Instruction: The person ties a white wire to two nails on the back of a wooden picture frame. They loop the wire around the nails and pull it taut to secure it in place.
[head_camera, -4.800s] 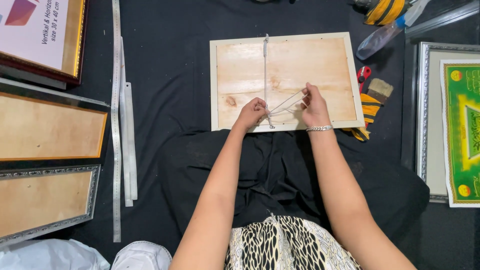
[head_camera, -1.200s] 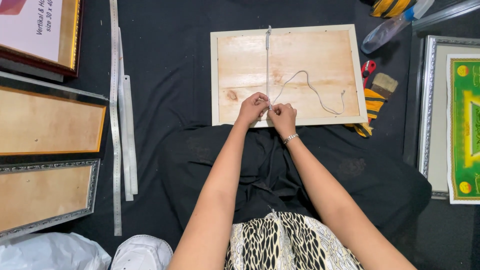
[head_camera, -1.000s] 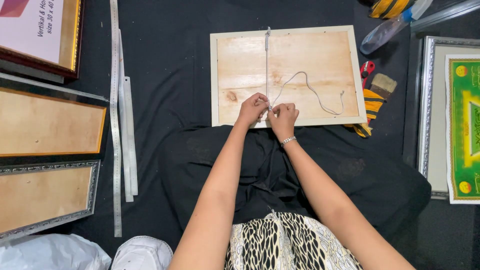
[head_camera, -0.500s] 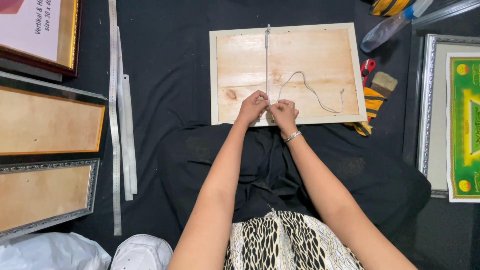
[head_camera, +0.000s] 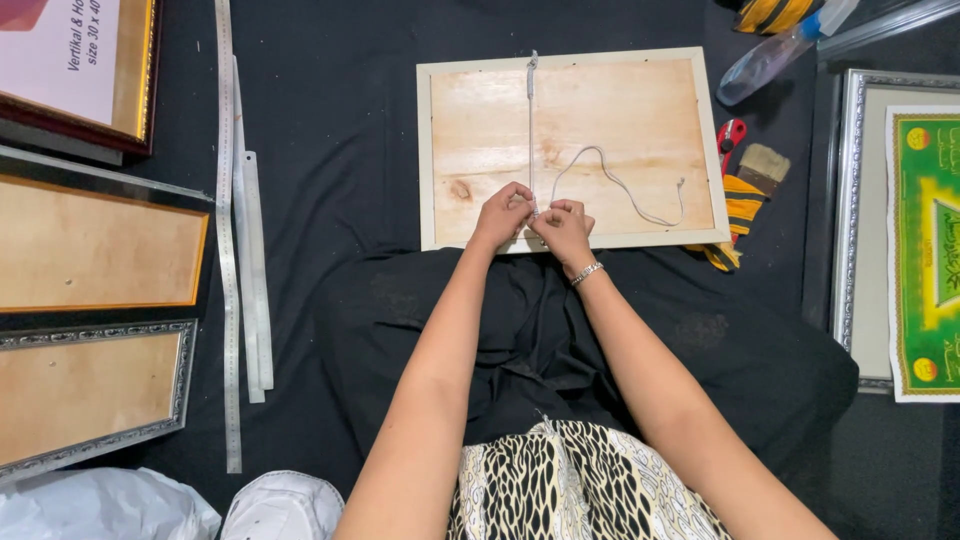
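A picture frame (head_camera: 440, 70) lies face down on the black cloth, its plywood back up. A white cord (head_camera: 531, 120) runs straight down the board from the far edge to the near edge, and its loose tail (head_camera: 640, 205) curls off to the right. My left hand (head_camera: 502, 213) and my right hand (head_camera: 563, 228) meet at the near edge of the frame, fingertips pinched together on the cord. A bracelet sits on my right wrist.
Long metal rulers (head_camera: 232, 250) lie to the left. Several frames (head_camera: 95, 250) are stacked at the left edge. A brush (head_camera: 765, 165), a red cutter (head_camera: 731, 135) and a striped cloth (head_camera: 738, 215) lie right of the board, a bottle (head_camera: 765, 62) beyond, a green framed print (head_camera: 925, 240) far right.
Earlier my right hand pulled the cord taut out to the right. It has since come in beside the left hand, and the cord's tail lies slack on the board.
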